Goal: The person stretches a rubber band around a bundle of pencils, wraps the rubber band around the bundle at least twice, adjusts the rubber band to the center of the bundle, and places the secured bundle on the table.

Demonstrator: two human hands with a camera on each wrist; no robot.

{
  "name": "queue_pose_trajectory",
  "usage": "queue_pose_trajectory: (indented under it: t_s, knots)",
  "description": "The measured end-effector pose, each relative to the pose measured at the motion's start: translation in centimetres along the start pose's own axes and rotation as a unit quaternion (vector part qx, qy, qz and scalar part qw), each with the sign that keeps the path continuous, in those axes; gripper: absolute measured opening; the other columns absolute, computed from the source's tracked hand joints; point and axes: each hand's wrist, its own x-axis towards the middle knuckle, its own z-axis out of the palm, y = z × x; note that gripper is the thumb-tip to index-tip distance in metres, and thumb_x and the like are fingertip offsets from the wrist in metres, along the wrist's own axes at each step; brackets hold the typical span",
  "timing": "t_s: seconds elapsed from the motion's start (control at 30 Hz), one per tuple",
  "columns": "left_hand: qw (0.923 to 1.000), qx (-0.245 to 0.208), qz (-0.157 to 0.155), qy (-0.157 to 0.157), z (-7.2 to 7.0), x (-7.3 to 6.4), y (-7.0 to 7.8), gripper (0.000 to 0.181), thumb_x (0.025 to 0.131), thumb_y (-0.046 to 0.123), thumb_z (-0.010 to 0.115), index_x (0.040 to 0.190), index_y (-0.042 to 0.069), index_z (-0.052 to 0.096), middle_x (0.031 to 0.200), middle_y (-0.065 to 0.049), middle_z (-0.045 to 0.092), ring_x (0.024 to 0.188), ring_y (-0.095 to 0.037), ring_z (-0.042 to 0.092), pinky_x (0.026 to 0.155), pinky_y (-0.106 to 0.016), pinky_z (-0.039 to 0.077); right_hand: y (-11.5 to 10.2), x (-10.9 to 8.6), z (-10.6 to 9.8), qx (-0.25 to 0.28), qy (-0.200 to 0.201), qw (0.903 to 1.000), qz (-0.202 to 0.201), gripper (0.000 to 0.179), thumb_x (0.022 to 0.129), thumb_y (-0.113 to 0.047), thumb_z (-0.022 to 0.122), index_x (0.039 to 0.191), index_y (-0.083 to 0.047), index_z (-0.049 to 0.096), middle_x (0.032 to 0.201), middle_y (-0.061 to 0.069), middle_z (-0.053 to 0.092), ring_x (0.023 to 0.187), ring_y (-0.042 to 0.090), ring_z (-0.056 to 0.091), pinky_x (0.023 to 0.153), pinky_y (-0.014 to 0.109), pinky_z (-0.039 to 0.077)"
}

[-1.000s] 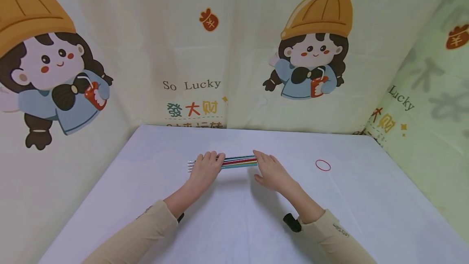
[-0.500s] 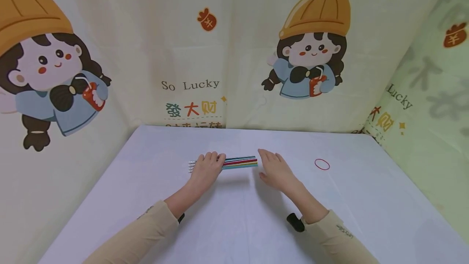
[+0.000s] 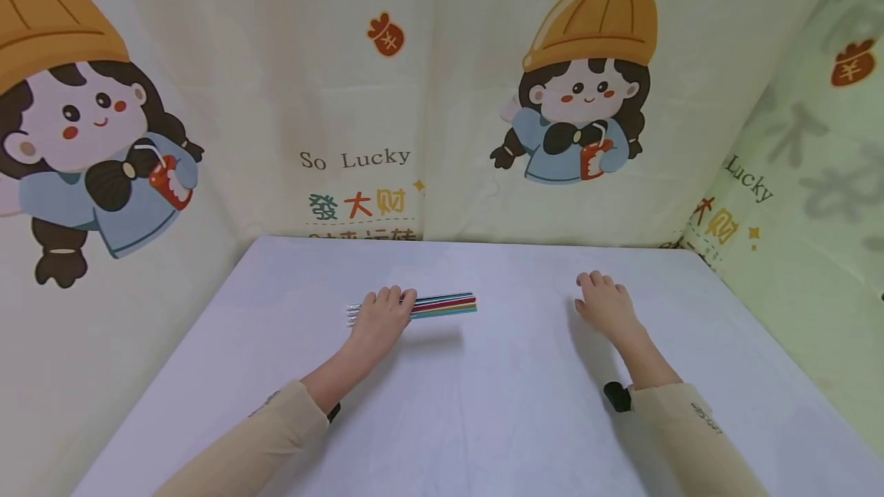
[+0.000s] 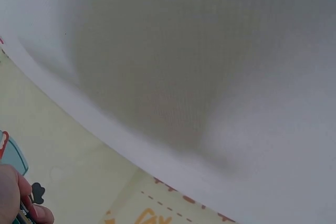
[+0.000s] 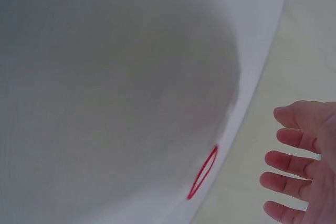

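A bundle of thin coloured pencils [image 3: 445, 304] lies sideways in my left hand [image 3: 380, 318], whose fingers curl round it near the silvery ends. The other ends stick out to the right, above the table. In the left wrist view, only part of the hand and a dark pencil [image 4: 24, 214] show at the lower left corner. My right hand [image 3: 608, 311] hovers over the right part of the table with its fingers loosely bent. The right wrist view shows these fingers apart and holding nothing. A red rubber band [image 5: 199, 174] lies on the table there, hidden by the hand in the head view.
A white cloth covers the table [image 3: 497, 405]. Behind it hangs a cream curtain [image 3: 470, 136] printed with cartoon figures and lettering, and another printed sheet [image 3: 815, 251] closes the right side. Black wrist cameras [image 3: 617, 396] show at the cuffs.
My right hand has left the pencils' right ends and moved right, over the rubber band. The left hand keeps its grip on the bundle, nearly in place.
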Motion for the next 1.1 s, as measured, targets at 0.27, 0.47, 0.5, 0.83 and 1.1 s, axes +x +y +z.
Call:
queue_pose_trajectory:
  t_s: [0.27,0.47,0.5,0.83,1.1]
  knots:
    - [1.0000,0.004,0.003,0.006,0.0,0.0,0.1,0.043,0.076,0.032,0.073,0.100,0.009,0.046,0.082,-0.007,0.053,0.072,-0.019,0.052,0.057,-0.027,0.041,2.6,0.2,0.5,-0.004,-0.110,0.9933,0.035,0.022,0.089,-0.009,0.047,0.101,0.010,0.047,0.095,0.025,0.046,0.092,0.043,0.044,0.077,0.056,0.037]
    - [1.0000,0.000,0.004,0.001,-0.1,0.0,0.2,0.043,0.077,0.033,0.073,0.101,0.009,0.046,0.083,-0.007,0.054,0.073,-0.020,0.052,0.058,-0.027,0.042,2.9,0.4,0.5,-0.015,-0.150,0.9876,0.044,0.022,0.092,-0.009,0.043,0.099,0.010,0.050,0.096,0.026,0.048,0.094,0.044,0.045,0.080,0.057,0.036]
    - [1.0000,-0.001,0.004,-0.002,-0.2,0.0,0.2,0.044,0.077,0.033,0.073,0.102,0.009,0.046,0.084,-0.007,0.054,0.073,-0.020,0.052,0.059,-0.028,0.042,2.9,0.5,0.6,-0.019,-0.150,0.9875,0.043,0.022,0.092,-0.008,0.042,0.099,0.010,0.051,0.096,0.026,0.048,0.095,0.044,0.046,0.081,0.057,0.036]
    - [0.9998,-0.003,0.002,-0.020,-0.3,0.1,0.4,0.045,0.077,0.034,0.072,0.104,0.010,0.046,0.087,-0.007,0.054,0.076,-0.020,0.052,0.060,-0.028,0.042,2.6,0.5,1.0,-0.060,-0.127,0.9900,0.006,0.017,0.088,0.003,0.039,0.092,0.009,0.054,0.089,0.023,0.052,0.089,0.041,0.051,0.077,0.054,0.039]
    - [0.9996,-0.007,0.003,-0.028,-0.2,0.2,0.5,0.045,0.077,0.034,0.072,0.105,0.010,0.047,0.087,-0.008,0.055,0.077,-0.020,0.052,0.060,-0.027,0.043,2.5,0.4,1.1,-0.073,-0.134,0.9883,0.006,0.016,0.089,0.003,0.040,0.094,0.008,0.055,0.092,0.023,0.053,0.091,0.041,0.051,0.079,0.054,0.039]
